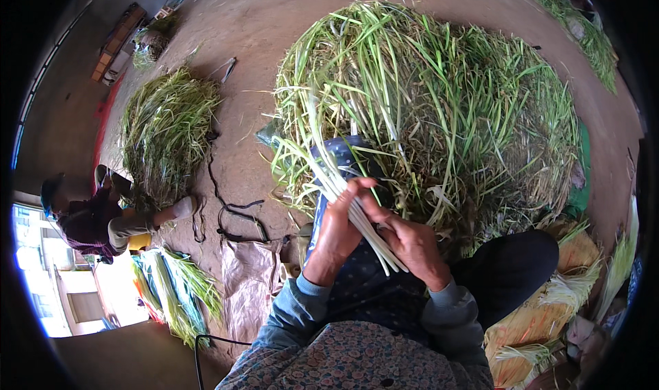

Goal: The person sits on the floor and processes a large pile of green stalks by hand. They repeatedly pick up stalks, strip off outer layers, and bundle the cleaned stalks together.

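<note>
A slim bunch of long white-stemmed green stalks (332, 176), like scallions or green garlic, slants across my lap. My left hand (340, 225) is closed around its white part, and the pale cut-looking ends stick out below. Against the right side of the bunch is my right hand (412, 243), its fingers bent. Whether those fingers pinch a stalk or a loose leaf is hidden. Just beyond both hands rises a large heap of similar leafy stalks (422, 96), green mixed with dry brown. A blue dotted cloth (350, 150) covers my knee beside the heap.
At left, a seated person (92, 215) is by a smaller stalk heap (170, 132). Sorted stalks (167, 287) lie on sheeting near a pale woven sack (247, 287). A black cord (221, 204) crosses the floor. Right of my knee, white-stemmed bundles (571, 287) rest on cardboard (530, 320).
</note>
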Demonstrator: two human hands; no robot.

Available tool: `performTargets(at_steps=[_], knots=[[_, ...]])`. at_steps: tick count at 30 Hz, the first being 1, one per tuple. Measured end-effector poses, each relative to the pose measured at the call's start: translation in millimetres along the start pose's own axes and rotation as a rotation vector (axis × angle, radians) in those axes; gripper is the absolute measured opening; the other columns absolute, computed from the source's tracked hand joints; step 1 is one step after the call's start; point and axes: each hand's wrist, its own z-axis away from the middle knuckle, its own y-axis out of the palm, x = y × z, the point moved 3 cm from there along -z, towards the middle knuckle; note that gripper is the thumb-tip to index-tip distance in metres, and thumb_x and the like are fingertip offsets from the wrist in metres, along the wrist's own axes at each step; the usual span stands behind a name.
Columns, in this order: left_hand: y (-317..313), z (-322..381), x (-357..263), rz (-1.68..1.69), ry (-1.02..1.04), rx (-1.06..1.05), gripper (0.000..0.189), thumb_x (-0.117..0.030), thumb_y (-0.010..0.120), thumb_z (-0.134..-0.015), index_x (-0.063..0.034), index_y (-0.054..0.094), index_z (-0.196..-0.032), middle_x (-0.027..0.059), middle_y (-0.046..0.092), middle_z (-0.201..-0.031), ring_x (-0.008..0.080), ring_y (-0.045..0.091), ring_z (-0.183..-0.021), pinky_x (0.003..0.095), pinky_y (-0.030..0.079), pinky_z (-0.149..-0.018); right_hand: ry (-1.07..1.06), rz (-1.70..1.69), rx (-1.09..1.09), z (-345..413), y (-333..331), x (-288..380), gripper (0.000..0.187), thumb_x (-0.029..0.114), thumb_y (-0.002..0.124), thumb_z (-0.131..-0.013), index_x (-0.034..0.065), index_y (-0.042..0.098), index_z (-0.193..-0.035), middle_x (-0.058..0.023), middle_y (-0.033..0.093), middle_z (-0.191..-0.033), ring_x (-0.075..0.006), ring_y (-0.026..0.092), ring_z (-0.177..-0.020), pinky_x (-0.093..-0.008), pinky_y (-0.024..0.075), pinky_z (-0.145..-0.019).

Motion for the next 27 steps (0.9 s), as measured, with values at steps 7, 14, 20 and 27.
performTargets(at_steps=[7,14,20,27], knots=[[-16,-19,-59,0.185,0.170,0.121,0.025,-0.025,0.038,-0.093,-0.0071,0.055,-0.095,-0.0097,0.026,-0.043,0.0025,0.025,-0.036,0.0197,0.028,-0.036,0.238,-0.653,0.124,1,-8,-12,0.012,0.009,0.059,-0.082,-0.0003,0.057,-0.090,-0.0029,0.054,-0.058,-0.0056,0.045,-0.046,-0.0224,0.0355,-0.041],[1,16,-230,0.487,0.671,0.550,0.028,-0.017,0.032,-0.095,0.0054,0.047,-0.103,-0.0062,0.028,-0.045,0.0024,0.023,-0.035,0.0204,0.018,-0.034,0.308,-0.239,-0.096,8,-20,-61,0.012,0.014,0.057,-0.083,0.0039,0.059,-0.090,-0.0021,0.054,-0.065,-0.0122,0.050,-0.053,-0.0260,0.0388,-0.048],[-21,-18,-141,0.376,0.399,0.423,0.041,-0.020,0.047,-0.089,0.0014,0.035,-0.123,-0.0061,0.035,-0.048,0.0018,0.029,-0.038,0.0167,0.024,-0.031,0.205,-0.004,-0.277,-52,-23,-47,0.013,0.019,0.054,-0.084,0.0078,0.057,-0.089,-0.0125,0.060,-0.068,-0.0291,0.059,-0.060,-0.0358,0.0440,-0.050],[-35,-26,-38,0.404,0.059,0.216,0.029,-0.023,0.034,-0.094,-0.0015,0.053,-0.096,-0.0062,0.027,-0.042,0.0043,0.025,-0.033,0.0198,0.022,-0.036,0.120,0.175,-0.154,-58,-27,-75,0.012,0.022,0.060,-0.078,0.0097,0.058,-0.080,-0.0085,0.055,-0.065,-0.0267,0.054,-0.057,-0.0345,0.0432,-0.049]])
